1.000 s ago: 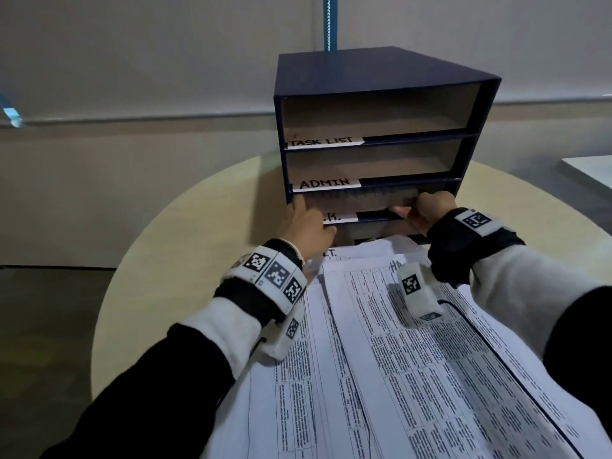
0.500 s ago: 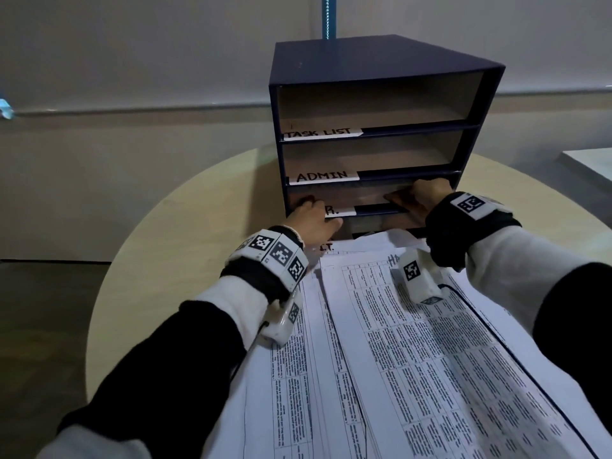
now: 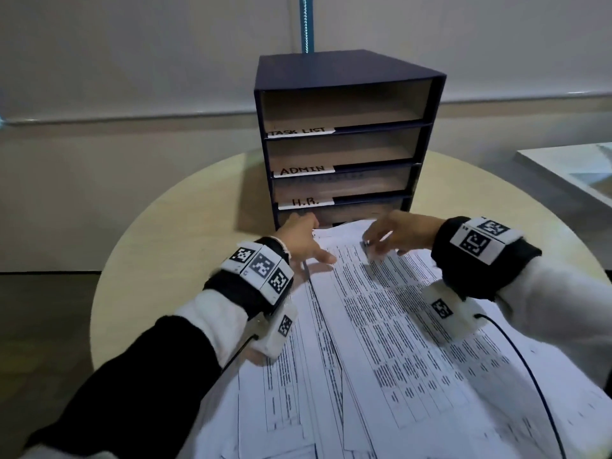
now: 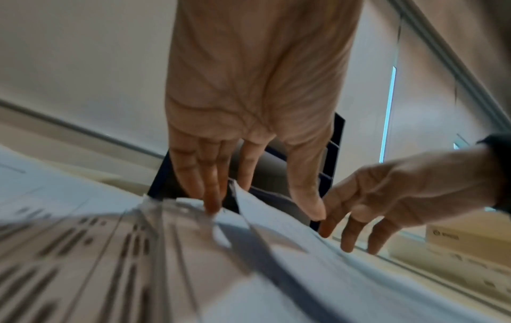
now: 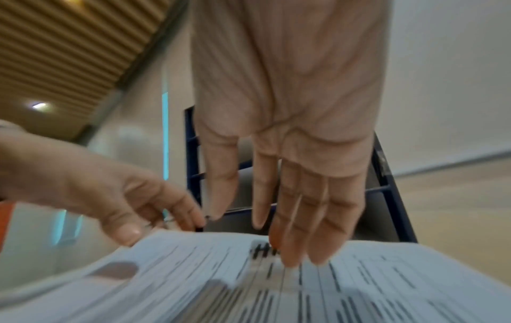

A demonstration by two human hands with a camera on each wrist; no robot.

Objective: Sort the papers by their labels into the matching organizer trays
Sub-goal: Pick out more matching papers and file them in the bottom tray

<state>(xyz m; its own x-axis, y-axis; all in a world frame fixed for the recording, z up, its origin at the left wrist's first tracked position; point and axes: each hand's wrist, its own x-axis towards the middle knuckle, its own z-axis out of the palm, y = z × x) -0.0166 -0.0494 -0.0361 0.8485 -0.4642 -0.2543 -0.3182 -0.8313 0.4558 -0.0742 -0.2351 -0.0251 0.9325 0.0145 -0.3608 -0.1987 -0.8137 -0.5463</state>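
A dark blue organizer (image 3: 344, 74) stands at the back of the table, its trays labelled TASK LIST (image 3: 299, 131), ADMIN (image 3: 303, 170) and H.R. (image 3: 305, 202); the lowest label is hidden behind my hands. A printed sheet (image 3: 341, 185) lies in the H.R. tray. A fanned pile of printed papers (image 3: 381, 342) covers the near table. My left hand (image 3: 313, 241) (image 4: 249, 194) touches the pile's far left corner with fingers extended, and a sheet edge rises between them. Over on the right, my right hand (image 3: 381, 241) (image 5: 259, 236) rests straight fingertips on the top sheet's far edge.
The round light wooden table (image 3: 172, 246) has bare surface left and right of the organizer. A white table corner (image 3: 569, 170) shows at the far right. Cables run from both wrist cameras over the papers. A wall stands close behind the organizer.
Both hands have pulled back out of the H.R. tray and dropped to the far edge of the pile. The sheet they were pushing stays in that tray.
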